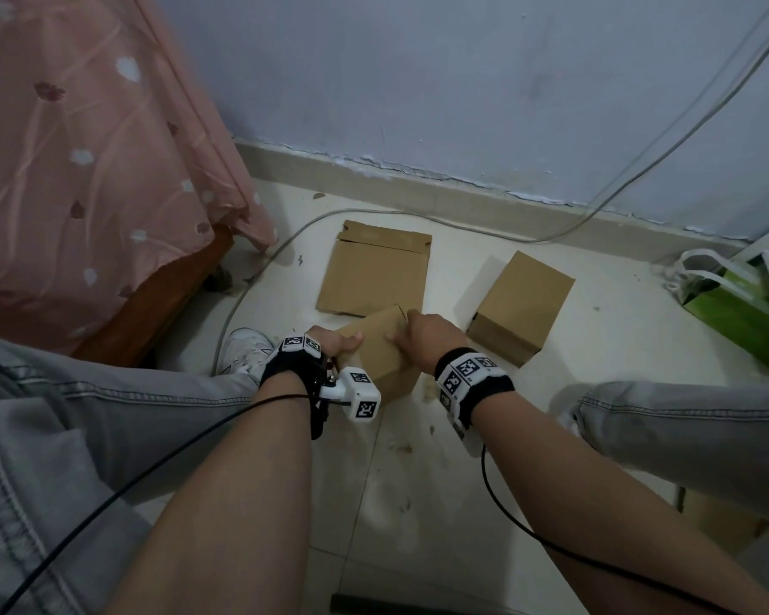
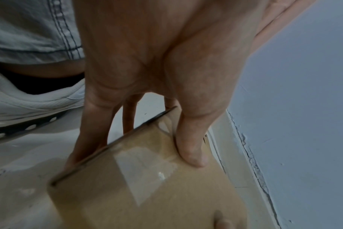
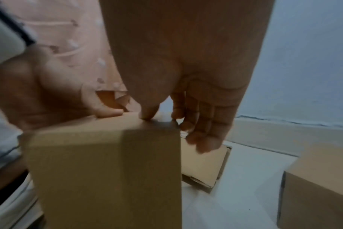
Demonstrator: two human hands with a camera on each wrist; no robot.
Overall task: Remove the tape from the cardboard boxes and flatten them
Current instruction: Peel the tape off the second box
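I hold a small brown cardboard box tilted above the floor between my knees. My left hand grips its left end, thumb on top and fingers underneath. Clear tape runs across the box face there. My right hand grips the far upper corner, thumb on the top edge and fingers curled behind it. A flattened box lies on the floor beyond. Another closed box stands to the right.
A bed with a pink cover fills the left. The wall and skirting run close behind the boxes. A grey cable crosses the floor. A green bag lies at the right. My white shoe sits beside the left hand.
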